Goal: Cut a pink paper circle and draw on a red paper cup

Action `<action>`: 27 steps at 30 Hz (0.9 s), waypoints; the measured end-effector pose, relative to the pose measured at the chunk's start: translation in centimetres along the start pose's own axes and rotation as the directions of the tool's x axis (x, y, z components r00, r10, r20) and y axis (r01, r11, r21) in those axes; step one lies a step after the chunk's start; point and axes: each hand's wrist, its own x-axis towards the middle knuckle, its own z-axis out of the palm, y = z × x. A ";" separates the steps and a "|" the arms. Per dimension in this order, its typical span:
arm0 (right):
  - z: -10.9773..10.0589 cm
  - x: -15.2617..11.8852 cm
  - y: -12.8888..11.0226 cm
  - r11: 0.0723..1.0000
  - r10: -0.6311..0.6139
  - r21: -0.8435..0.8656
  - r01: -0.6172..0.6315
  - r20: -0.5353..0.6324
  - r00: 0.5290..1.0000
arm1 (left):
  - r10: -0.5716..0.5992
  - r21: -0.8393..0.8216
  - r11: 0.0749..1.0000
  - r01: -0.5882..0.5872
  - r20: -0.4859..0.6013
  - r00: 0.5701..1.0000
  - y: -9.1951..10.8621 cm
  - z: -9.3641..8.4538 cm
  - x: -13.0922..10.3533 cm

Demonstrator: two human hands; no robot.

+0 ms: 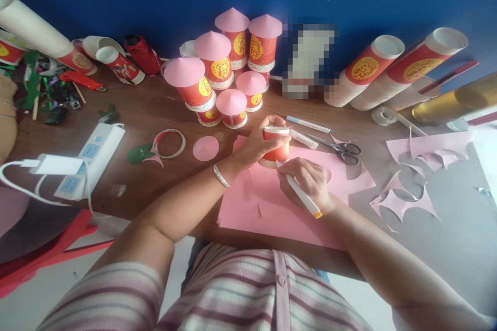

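Observation:
My left hand is wrapped round a red paper cup with a white rim, held over a stack of pink paper. In my right hand is a white marker pen with an orange end; its tip meets the cup's lower band. Beyond my hands lie a glue stick, a capped marker and black-handled scissors. A pink paper disc rests to the left, near a cut paper ring.
Several red cups with pink cone roofs stand at the back. Stacked paper cups lean at the back right, near a tape roll. Pink scraps lie right. A power strip with a plugged-in charger sits left.

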 end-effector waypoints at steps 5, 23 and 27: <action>0.0 0.1 -0.1 1.000 0.000 0.003 0.000 0.013 1.000 | -0.018 -0.009 1.000 0.018 0.008 1.000 -0.1 0.0 0.1; -0.7 -0.2 -0.3 0.997 -0.031 0.075 0.029 0.026 0.999 | -0.040 -0.034 0.999 0.039 -0.016 0.999 0.5 0.1 0.0; -0.6 -0.4 -0.1 0.998 -0.016 0.054 0.016 0.002 1.000 | -0.044 -0.020 0.999 0.043 -0.026 0.999 0.5 0.0 0.0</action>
